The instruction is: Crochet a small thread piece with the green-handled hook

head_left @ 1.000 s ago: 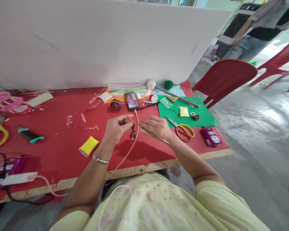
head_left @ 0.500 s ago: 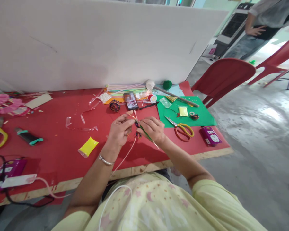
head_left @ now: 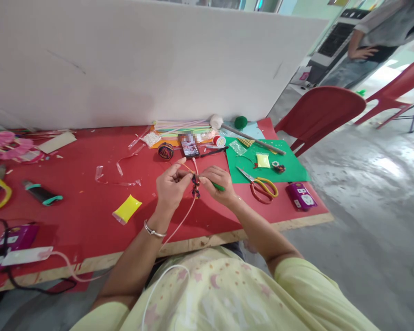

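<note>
My left hand [head_left: 171,185] pinches a small dark, multicoloured crochet piece [head_left: 196,187] between thumb and fingertips. An orange strand of yarn [head_left: 187,168] runs over its raised index finger. In my right hand [head_left: 218,183] is a crochet hook [head_left: 218,186] with a green handle. The hook's tip meets the top of the piece, where fingers partly hide it. Just beyond my left hand sits a dark multicoloured yarn ball [head_left: 165,151]. A phone [head_left: 189,146] with a lit screen lies behind both hands, and a pink cable [head_left: 182,218] passes beneath them.
Scissors [head_left: 260,184] and a pale yellow packet [head_left: 262,160] lie to the right by a green sheet [head_left: 290,172]. A bright yellow packet [head_left: 127,209], a cutter [head_left: 42,194] and a power strip [head_left: 26,257] are leftward. A white board [head_left: 124,64] stands behind. Another person [head_left: 372,46] stands far right.
The right hand has turned the hook, so its green handle now points more to the right. More of the crochet piece shows between the hands.
</note>
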{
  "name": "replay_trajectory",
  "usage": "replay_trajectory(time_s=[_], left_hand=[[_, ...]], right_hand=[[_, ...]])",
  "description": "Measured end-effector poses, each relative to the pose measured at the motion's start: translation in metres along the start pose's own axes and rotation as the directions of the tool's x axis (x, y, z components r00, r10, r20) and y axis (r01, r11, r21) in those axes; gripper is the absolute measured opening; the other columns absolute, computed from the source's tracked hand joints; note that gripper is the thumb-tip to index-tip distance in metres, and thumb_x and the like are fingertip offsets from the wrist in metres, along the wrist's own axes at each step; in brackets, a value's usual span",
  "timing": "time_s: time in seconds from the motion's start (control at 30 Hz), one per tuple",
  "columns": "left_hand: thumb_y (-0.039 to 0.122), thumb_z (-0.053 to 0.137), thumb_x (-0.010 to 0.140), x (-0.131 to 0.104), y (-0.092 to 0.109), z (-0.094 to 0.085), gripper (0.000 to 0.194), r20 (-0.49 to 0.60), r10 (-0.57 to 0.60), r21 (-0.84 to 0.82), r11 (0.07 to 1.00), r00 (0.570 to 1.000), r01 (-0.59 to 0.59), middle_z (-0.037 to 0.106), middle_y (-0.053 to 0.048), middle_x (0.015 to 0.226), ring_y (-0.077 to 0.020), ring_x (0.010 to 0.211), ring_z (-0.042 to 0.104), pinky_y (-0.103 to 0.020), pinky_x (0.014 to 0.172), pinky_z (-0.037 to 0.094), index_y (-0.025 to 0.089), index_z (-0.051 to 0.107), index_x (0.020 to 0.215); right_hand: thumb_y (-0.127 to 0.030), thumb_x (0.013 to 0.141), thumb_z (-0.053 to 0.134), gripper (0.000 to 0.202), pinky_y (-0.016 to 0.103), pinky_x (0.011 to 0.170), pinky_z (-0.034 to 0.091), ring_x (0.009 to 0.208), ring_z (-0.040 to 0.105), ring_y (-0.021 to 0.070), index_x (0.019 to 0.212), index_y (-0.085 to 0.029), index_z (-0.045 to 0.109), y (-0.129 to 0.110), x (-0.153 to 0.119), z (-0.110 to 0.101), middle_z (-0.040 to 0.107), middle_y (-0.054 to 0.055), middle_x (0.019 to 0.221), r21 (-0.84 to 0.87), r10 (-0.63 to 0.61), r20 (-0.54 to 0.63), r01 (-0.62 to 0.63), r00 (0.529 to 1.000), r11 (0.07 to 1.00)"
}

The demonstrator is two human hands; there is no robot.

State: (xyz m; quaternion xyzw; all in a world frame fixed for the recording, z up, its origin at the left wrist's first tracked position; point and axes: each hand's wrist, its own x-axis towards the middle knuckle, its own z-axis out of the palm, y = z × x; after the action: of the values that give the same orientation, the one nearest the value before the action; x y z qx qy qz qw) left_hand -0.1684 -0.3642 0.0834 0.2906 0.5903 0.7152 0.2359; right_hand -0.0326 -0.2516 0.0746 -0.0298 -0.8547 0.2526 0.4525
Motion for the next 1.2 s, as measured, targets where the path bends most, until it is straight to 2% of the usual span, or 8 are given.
replay_trajectory(time_s=[0.07, 0.13, 0.27, 0.4, 0.63, 0.77, 1.1, 1.2], left_hand=[[0.027, 0.082, 0.073, 0.0, 0.0, -0.003, 0.06, 0.003, 0.038, 0.072, 0.997, 0.999, -0.038, 0.074, -0.001, 0.075, -0.0094, 0.061, 0.06, -0.021, 0.059, 0.048, 0.016, 0.072, 0.132], [0.028, 0.081, 0.075, 0.0, -0.001, -0.004, 0.06, 0.002, 0.059, 0.12, 0.991, 0.998, -0.059, 0.074, -0.001, 0.076, -0.0095, 0.061, 0.059, -0.021, 0.058, 0.047, 0.016, 0.072, 0.133], [0.028, 0.081, 0.075, 0.001, -0.003, -0.006, 0.059, 0.007, 0.068, 0.093, 0.993, 0.998, -0.069, 0.074, -0.001, 0.076, -0.0101, 0.063, 0.06, -0.021, 0.061, 0.048, 0.017, 0.072, 0.132], [0.027, 0.081, 0.075, 0.001, -0.002, -0.005, 0.056, 0.01, 0.079, 0.095, 0.992, 0.997, -0.079, 0.072, 0.0, 0.075, -0.0094, 0.063, 0.059, -0.021, 0.062, 0.048, 0.017, 0.074, 0.129], [0.027, 0.082, 0.073, 0.002, 0.004, -0.004, 0.054, 0.003, -0.011, -0.002, 1.0, 1.0, 0.011, 0.069, 0.002, 0.071, -0.0086, 0.06, 0.056, -0.02, 0.06, 0.046, 0.017, 0.076, 0.126], [0.026, 0.081, 0.074, 0.001, 0.005, -0.006, 0.055, -0.011, 0.053, 0.101, 0.994, 0.999, -0.051, 0.072, 0.0, 0.075, -0.0099, 0.062, 0.059, -0.02, 0.06, 0.046, 0.017, 0.075, 0.128], [0.029, 0.077, 0.08, -0.002, 0.006, -0.01, 0.05, 0.009, 0.125, 0.23, 0.965, 0.992, -0.124, 0.074, -0.002, 0.079, -0.0106, 0.063, 0.059, -0.021, 0.062, 0.048, 0.017, 0.074, 0.129], [0.029, 0.077, 0.08, -0.003, 0.006, -0.011, 0.051, 0.012, 0.139, 0.249, 0.959, 0.99, -0.138, 0.074, -0.002, 0.079, -0.0102, 0.062, 0.057, -0.021, 0.061, 0.048, 0.017, 0.074, 0.13]], right_hand=[[-0.028, 0.103, 0.056, 0.021, 0.033, 0.073, 0.054, 0.077, 0.068, 0.0168, 0.091, -0.02, 0.071, 0.0, -0.002, 0.0, 0.075, 0.007, 0.084, 0.018, 0.039, -0.003, -0.039, 0.999, 0.999], [-0.026, 0.102, 0.058, 0.018, 0.034, 0.074, 0.054, 0.077, 0.068, 0.0173, 0.092, -0.02, 0.072, 0.0, -0.003, 0.001, 0.076, 0.007, 0.085, -0.007, 0.027, -0.01, -0.027, 1.0, 1.0], [-0.022, 0.1, 0.061, 0.011, 0.034, 0.076, 0.054, 0.079, 0.067, 0.0183, 0.098, -0.02, 0.072, -0.001, -0.005, 0.003, 0.077, 0.008, 0.088, -0.057, -0.02, -0.02, 0.019, 1.0, 0.998], [-0.023, 0.101, 0.06, 0.013, 0.033, 0.075, 0.053, 0.078, 0.067, 0.0174, 0.095, -0.019, 0.071, -0.002, -0.006, 0.003, 0.076, 0.007, 0.087, -0.069, 0.0, -0.024, -0.001, 1.0, 0.998], [-0.025, 0.103, 0.057, 0.019, 0.034, 0.077, 0.053, 0.08, 0.067, 0.0171, 0.092, -0.019, 0.072, -0.007, -0.009, 0.004, 0.076, 0.007, 0.085, -0.018, 0.087, -0.07, -0.088, 0.994, 0.996], [-0.028, 0.104, 0.055, 0.025, 0.033, 0.075, 0.053, 0.077, 0.068, 0.0164, 0.089, -0.019, 0.073, -0.008, -0.007, 0.001, 0.076, 0.007, 0.083, 0.027, 0.131, -0.044, -0.13, 0.99, 0.991], [-0.023, 0.102, 0.058, 0.023, 0.03, 0.071, 0.052, 0.072, 0.066, 0.0149, 0.085, -0.018, 0.072, -0.011, -0.002, -0.003, 0.075, 0.006, 0.08, -0.001, 0.079, -0.038, -0.079, 0.996, 0.997], [-0.024, 0.101, 0.058, 0.022, 0.031, 0.071, 0.052, 0.072, 0.066, 0.0154, 0.084, -0.019, 0.071, -0.01, -0.004, -0.002, 0.075, 0.006, 0.08, -0.056, 0.067, -0.039, -0.07, 0.997, 0.996]])
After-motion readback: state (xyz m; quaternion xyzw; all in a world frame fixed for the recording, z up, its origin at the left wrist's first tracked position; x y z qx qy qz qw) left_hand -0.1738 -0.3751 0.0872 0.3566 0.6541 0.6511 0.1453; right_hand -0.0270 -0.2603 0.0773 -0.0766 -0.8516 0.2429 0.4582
